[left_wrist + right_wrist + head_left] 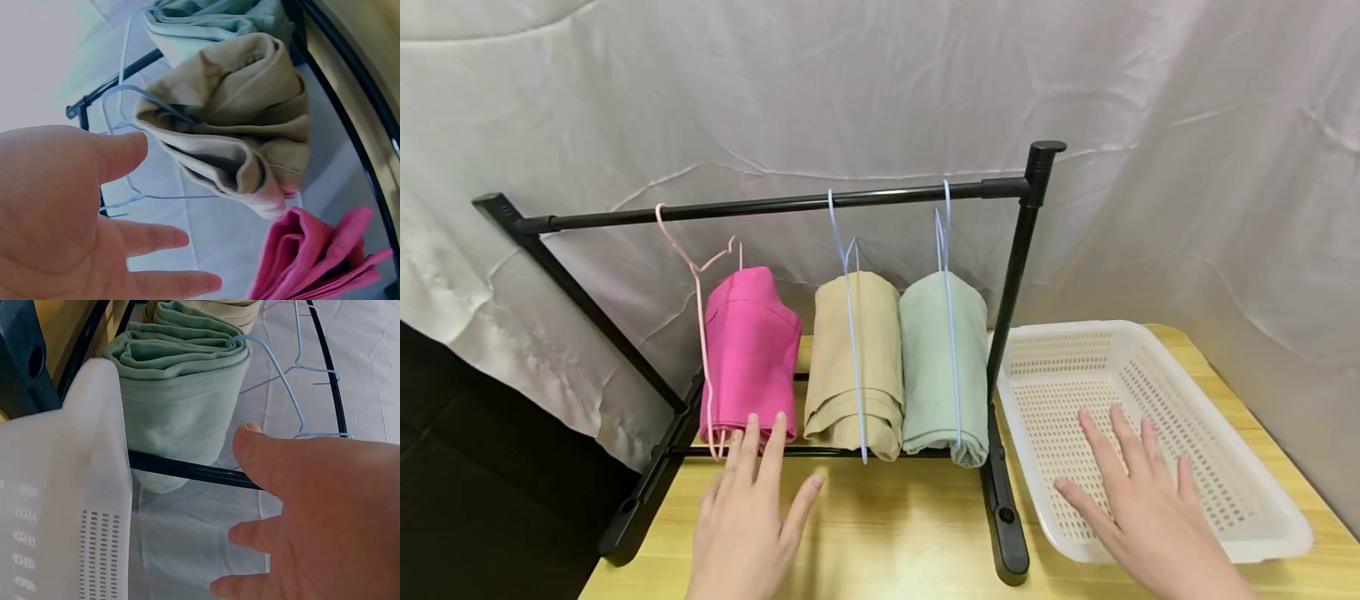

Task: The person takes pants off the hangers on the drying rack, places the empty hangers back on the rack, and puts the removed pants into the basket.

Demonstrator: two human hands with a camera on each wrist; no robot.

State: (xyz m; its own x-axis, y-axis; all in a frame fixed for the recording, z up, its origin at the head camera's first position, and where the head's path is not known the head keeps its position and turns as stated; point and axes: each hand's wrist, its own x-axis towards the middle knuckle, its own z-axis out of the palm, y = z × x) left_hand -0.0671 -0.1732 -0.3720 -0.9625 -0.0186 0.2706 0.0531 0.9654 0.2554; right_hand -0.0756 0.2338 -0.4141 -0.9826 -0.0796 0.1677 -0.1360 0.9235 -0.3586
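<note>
My left hand [747, 508], fingers spread and straight, is over the table just in front of the folded pink cloth [752, 350]. Nothing is in its grasp; in the left wrist view its palm and thumb show bare. My right hand [1150, 508] hovers over the white perforated basket [1240, 450] with fingers spread, holding nothing. Folded beige cloth [853, 358] and folded pale green cloth [943, 358] hang beside the pink one. A pink hanger [702, 333] carries the pink cloth, while a blue hanger [852, 333] and another blue hanger [952, 333] carry the others.
A black rack [760, 212] stands on the wooden table [872, 525], its foot [1006, 525] reaching forward between the hands. Behind it hangs a pale curtain [850, 92]. Dark fabric [482, 475] fills the lower left, past the table's edge.
</note>
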